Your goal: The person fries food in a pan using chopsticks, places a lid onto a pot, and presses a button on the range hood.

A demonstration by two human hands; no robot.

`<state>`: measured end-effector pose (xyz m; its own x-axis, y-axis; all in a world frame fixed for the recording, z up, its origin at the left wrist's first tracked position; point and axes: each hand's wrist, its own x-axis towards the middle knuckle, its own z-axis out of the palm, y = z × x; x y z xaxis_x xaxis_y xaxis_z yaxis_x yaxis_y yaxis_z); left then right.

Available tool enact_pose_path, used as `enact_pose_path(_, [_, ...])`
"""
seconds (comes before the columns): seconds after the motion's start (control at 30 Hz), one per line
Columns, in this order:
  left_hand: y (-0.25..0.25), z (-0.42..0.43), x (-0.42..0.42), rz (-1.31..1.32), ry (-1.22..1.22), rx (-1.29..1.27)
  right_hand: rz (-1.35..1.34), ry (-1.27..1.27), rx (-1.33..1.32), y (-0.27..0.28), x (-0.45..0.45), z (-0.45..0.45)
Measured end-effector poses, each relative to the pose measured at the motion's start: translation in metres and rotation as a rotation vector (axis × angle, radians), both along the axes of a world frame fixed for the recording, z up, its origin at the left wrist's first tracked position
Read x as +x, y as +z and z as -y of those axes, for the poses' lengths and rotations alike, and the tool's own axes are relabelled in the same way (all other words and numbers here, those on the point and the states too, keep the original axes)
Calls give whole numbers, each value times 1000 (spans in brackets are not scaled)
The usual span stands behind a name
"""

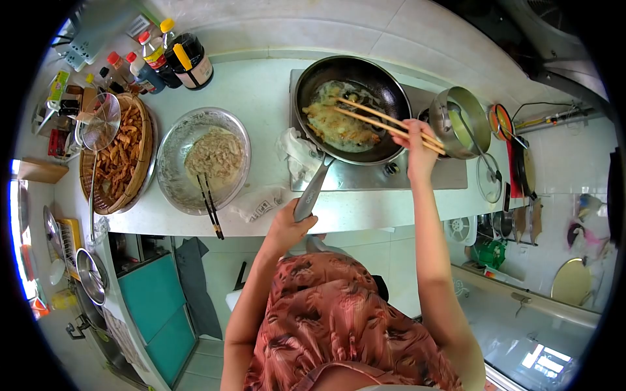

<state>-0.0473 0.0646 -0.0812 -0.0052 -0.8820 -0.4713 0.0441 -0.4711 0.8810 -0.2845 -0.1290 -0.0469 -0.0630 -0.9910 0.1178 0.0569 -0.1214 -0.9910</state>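
Wooden chopsticks point(373, 112) point left, slightly forward, apparently touching frying food point(332, 130).

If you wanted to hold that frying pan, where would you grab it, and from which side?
Probably by its grey handle, near the outer end, coming from the counter's front edge, where the left hand grips it. The handle is long and slim, slants toward the person, and keeps fingers away from the pan's black bowl and the food in it.

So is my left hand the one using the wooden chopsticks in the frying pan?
No, the left hand grips the pan handle, while the right hand holds the wooden chopsticks.
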Motion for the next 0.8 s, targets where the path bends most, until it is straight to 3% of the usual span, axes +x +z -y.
enact_pose_path(0.13, [2, -2, 0, -12, 7, 13, -81, 111, -42, -12, 32, -4])
enact_pose_path(0.4, [1, -3, 2, 13, -4, 3, 288, -245, 36, -27, 21, 15])
enact_pose_path(0.57, [2, -2, 1, 36, -23, 8, 166, -301, -5, -18, -9, 6])
enact_pose_path(0.8, [10, 1, 1, -22, -17, 46, -257, -64, -219, 10, 14, -23])
